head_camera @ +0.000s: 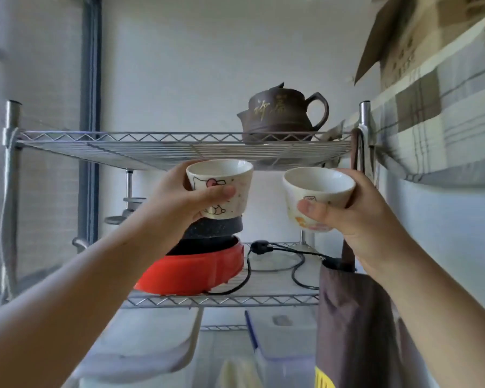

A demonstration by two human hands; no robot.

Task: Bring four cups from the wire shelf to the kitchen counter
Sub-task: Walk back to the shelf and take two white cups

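I face a metal wire shelf [157, 145]. My left hand [177, 200] is wrapped around a small white cup with a pink cartoon print [221, 180], held upright just below the front of the top tier. My right hand [359, 211] grips a second small white cup with an orange print [317, 189], also upright, at the same height and a little to the right. The two cups are apart from each other and off the shelf. The kitchen counter is out of view.
A brown clay teapot [280, 113] stands on the top tier at the right. On the lower tier sit a red electric pot [196, 270] and a black power cord [277, 256]. A brown cloth [356, 317] hangs at the right post. A checked cloth [437, 119] and cardboard box [403, 32] are at the right.
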